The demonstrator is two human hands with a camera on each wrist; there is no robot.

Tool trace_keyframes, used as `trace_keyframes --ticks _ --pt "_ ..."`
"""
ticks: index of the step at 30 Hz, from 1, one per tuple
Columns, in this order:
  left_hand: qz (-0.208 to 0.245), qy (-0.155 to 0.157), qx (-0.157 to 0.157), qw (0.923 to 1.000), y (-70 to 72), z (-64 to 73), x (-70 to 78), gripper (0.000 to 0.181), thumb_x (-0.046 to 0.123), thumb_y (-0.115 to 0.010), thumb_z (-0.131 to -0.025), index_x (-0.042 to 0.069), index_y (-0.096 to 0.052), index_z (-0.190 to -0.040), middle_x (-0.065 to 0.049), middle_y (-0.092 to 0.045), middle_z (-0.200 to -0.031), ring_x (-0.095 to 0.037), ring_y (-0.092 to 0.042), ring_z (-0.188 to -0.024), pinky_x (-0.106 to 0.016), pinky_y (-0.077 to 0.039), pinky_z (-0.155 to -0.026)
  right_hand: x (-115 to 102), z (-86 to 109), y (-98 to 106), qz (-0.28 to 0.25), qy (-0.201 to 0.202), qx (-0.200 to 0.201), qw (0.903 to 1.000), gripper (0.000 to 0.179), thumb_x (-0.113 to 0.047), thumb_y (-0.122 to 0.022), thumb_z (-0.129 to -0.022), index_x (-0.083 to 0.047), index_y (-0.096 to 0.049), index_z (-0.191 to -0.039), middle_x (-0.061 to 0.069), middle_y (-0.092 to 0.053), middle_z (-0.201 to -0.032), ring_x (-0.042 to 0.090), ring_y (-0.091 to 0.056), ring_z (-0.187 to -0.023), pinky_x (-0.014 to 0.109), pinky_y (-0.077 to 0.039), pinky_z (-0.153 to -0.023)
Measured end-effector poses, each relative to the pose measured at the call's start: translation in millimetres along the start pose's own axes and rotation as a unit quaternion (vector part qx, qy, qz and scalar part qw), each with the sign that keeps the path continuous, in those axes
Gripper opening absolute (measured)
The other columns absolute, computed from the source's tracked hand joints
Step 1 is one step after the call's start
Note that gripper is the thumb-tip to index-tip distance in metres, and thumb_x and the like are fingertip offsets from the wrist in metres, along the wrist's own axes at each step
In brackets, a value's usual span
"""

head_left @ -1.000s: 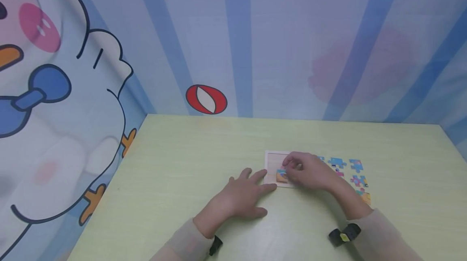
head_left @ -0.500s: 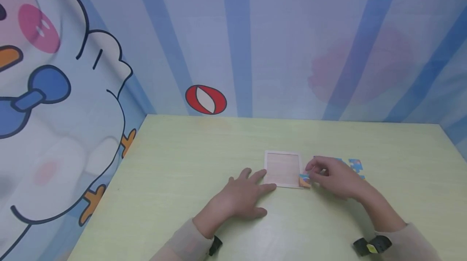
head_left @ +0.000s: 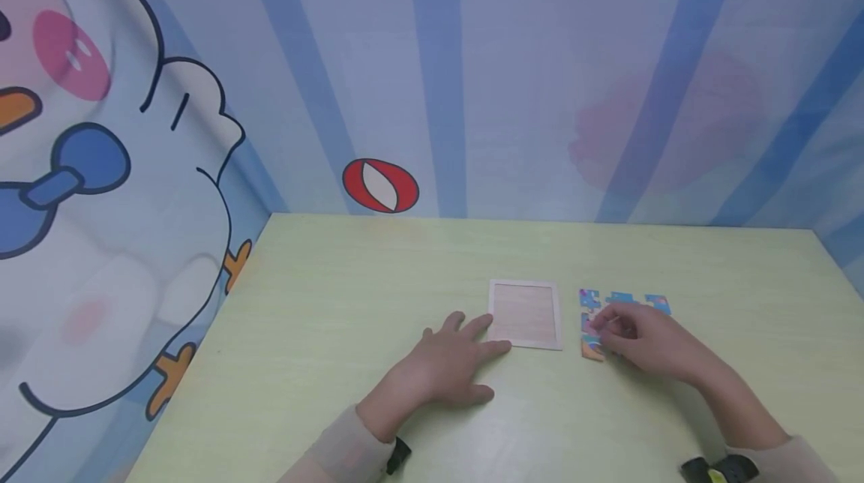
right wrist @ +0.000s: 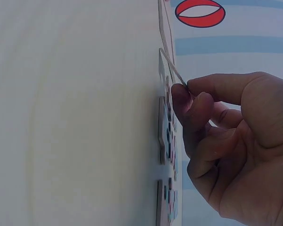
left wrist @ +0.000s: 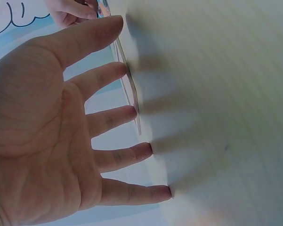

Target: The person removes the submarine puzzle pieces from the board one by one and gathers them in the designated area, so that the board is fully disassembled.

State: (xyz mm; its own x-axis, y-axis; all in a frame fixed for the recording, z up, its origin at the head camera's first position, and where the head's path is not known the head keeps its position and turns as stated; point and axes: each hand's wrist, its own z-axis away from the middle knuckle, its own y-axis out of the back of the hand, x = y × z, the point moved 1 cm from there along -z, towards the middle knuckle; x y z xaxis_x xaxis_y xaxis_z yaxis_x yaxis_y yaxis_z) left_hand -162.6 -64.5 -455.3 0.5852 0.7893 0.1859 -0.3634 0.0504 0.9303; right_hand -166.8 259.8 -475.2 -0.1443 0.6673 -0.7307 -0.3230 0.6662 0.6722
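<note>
My left hand (head_left: 448, 363) lies with fingers spread, two fingertips right at the left edge and lower corner of a pale puzzle tray (head_left: 558, 318). In the left wrist view, straight fingers (left wrist: 110, 117) reach down to the tray's thin edge and the tabletop. To the right of the tray, my right hand (head_left: 637, 337) pinches an orange and blue puzzle piece (head_left: 591, 349) between thumb and finger. The right wrist view shows this puzzle piece (right wrist: 173, 66) tilted, its far edge low by the table. Other fingers curl beneath the palm.
Several loose puzzle pieces (head_left: 658, 304) lie on the pale table (head_left: 378, 265) right of the tray, partly hidden by my right hand. A printed cartoon backdrop (head_left: 526, 93) stands behind the table's far edge.
My right hand has carried the pinched puzzle piece from over the tray rightward to the loose pieces, leaving the tray's bare bottom in sight. The left hand stays in place.
</note>
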Motion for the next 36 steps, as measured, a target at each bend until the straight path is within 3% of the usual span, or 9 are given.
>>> trace_keyframes --ticks 6,13,24,30,34,36 --pt "0.001 0.001 -0.002 1.0000 -0.8 -1.0 -1.1 0.066 0.047 -0.072 -0.095 0.040 -0.048 -0.156 0.000 -0.029 -0.168 -0.038 -0.029 -0.150 -0.070 -0.042 -0.103 2.6 2.1 0.9 -0.020 -0.032 -0.015 0.9992 0.017 -0.013 -0.065 -0.101 -0.008 -0.069 -0.116 0.002 -0.066 -0.085 0.017 -0.058 -0.061 0.031 -0.049 -0.055" --pt "0.008 0.000 -0.006 0.9999 -1.1 -1.5 -1.4 0.066 0.046 -0.072 -0.095 0.038 -0.048 -0.156 -0.001 -0.030 -0.168 -0.039 -0.029 -0.150 -0.070 -0.041 -0.103 1.6 2.4 -1.5 -0.033 -0.035 -0.024 0.9986 0.018 -0.013 -0.065 -0.101 -0.004 -0.067 -0.117 0.003 -0.064 -0.084 0.018 -0.057 -0.061 0.031 -0.048 -0.055" --pt "-0.004 -0.001 0.003 1.0000 -4.8 -1.7 -1.8 0.065 0.048 -0.071 -0.095 0.041 -0.047 -0.156 0.001 -0.030 -0.168 -0.037 -0.030 -0.150 -0.070 -0.042 -0.102 4.8 2.2 -1.3 -0.029 -0.044 -0.009 0.9986 0.014 -0.012 -0.066 -0.099 -0.007 -0.068 -0.112 0.002 -0.068 -0.086 0.019 -0.060 -0.065 0.031 -0.051 -0.058" --pt "-0.008 0.001 0.003 1.0000 -3.0 0.3 -0.5 0.065 0.048 -0.071 -0.095 0.042 -0.048 -0.155 0.002 -0.030 -0.168 -0.036 -0.030 -0.150 -0.069 -0.043 -0.102 0.8 4.0 4.3 0.016 -0.016 0.019 0.9995 0.012 -0.015 -0.067 -0.098 -0.012 -0.072 -0.109 -0.002 -0.065 -0.083 0.014 -0.057 -0.066 0.030 -0.048 -0.056" --pt "-0.005 0.001 0.003 1.0000 -1.3 0.3 -1.1 0.066 0.049 -0.071 -0.094 0.041 -0.047 -0.156 0.001 -0.030 -0.168 -0.036 -0.031 -0.150 -0.069 -0.042 -0.103 -3.4 5.3 10.1 0.034 -0.015 0.034 0.9987 0.016 -0.023 -0.068 -0.101 -0.011 -0.071 -0.112 -0.001 -0.065 -0.089 0.015 -0.057 -0.069 0.031 -0.049 -0.054" --pt "-0.001 0.002 0.007 1.0000 0.1 -0.3 -3.1 0.067 0.049 -0.071 -0.095 0.040 -0.047 -0.156 0.000 -0.030 -0.168 -0.036 -0.031 -0.150 -0.070 -0.040 -0.104 -5.8 5.6 13.8 0.026 -0.033 0.034 0.9985 0.021 -0.025 -0.066 -0.103 -0.010 -0.068 -0.117 0.002 -0.066 -0.096 0.018 -0.059 -0.071 0.034 -0.050 -0.052"
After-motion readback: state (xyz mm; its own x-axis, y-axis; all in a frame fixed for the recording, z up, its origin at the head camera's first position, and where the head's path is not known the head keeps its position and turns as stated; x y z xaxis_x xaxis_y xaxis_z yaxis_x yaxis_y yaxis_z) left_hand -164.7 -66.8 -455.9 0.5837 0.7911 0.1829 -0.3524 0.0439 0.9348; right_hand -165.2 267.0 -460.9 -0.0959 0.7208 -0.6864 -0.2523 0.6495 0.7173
